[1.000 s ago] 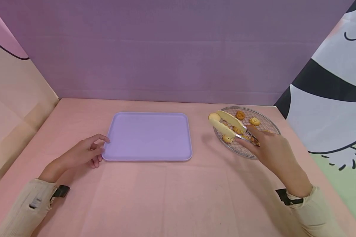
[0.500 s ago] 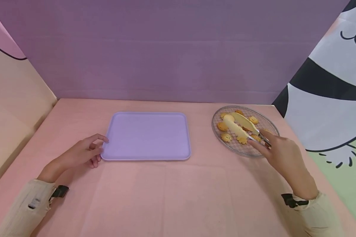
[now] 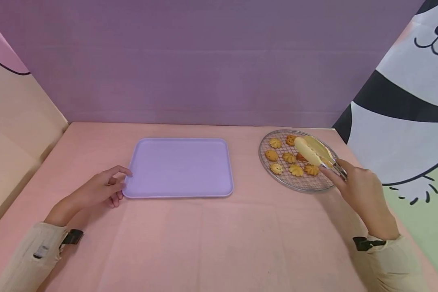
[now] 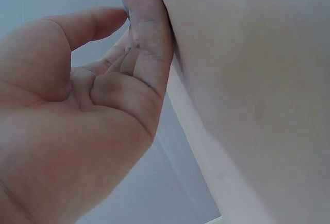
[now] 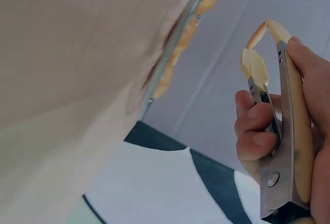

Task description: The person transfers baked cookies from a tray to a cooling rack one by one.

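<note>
In my right hand point(image 3: 363, 196) I grip a pair of tongs point(image 3: 336, 166) with pale yellow bread-like arms and metal handles. The tongs reach over the right part of the round wire rack point(image 3: 264, 165). In the right wrist view a brown-edged cookie point(image 5: 257, 34) shows between the tongs' tips; the arms mostly hide it in the head view. Several golden cookies point(image 3: 296, 170) lie on the rack. My left hand point(image 3: 98, 187) lightly holds the left edge of the lilac rectangular tray point(image 3: 179, 168), thumb and fingers at its rim. Nothing lies on the tray.
A pink-covered table point(image 3: 204, 239) bears both tray and rack. Behind it stands a purple wall point(image 3: 211, 65). A panda-print side panel point(image 3: 405, 142) rises at the right, a beige panel point(image 3: 18, 134) at the left.
My right hand has moved the tongs rightward across the rack, from its left edge to its right part, uncovering cookies on the left. My left hand and the tray stay put.
</note>
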### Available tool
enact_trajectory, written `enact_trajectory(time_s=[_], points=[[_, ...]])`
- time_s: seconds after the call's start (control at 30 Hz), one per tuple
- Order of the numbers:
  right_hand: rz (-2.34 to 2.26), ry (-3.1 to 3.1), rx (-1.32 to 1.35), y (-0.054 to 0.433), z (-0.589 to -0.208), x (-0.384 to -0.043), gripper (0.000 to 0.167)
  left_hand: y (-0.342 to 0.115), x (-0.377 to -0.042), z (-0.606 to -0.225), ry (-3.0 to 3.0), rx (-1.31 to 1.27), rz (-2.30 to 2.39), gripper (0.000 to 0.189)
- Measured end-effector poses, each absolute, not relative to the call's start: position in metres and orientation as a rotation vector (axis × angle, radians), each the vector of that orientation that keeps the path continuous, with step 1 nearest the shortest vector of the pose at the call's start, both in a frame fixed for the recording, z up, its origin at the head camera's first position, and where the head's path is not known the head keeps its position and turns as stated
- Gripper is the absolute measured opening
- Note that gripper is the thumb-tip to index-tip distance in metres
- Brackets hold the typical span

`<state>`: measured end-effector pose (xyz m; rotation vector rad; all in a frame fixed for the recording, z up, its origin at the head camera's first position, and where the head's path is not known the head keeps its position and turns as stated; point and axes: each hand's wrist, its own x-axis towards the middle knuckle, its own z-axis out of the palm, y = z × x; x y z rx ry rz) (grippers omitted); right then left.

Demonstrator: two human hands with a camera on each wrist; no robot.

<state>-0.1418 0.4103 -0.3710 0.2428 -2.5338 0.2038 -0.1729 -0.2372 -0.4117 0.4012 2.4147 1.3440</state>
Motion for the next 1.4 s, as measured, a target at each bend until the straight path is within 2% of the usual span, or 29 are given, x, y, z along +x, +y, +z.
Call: enact_trajectory(time_s=[0.33,0.8,1.0,1.4], points=[[0.162,-2.559,0.133,0.436,-0.380,-0.149,0.052,-0.238,-0.171,-0.411,2.423,0.406,1.357,0.038],[0.198,-2.736,-0.065,0.472,-0.382,-0.167,0.076,-0.243,-0.171,-0.412,2.404,0.404,1.356,0.040],[0.216,-2.750,-0.095,0.475,-0.378,-0.179,0.080,-0.243,-0.172,-0.412,2.406,0.395,1.356,0.039],[0.213,-2.867,-0.157,0.476,-0.379,-0.181,0.083,-0.238,-0.173,-0.412,2.397,0.390,1.361,0.040]])
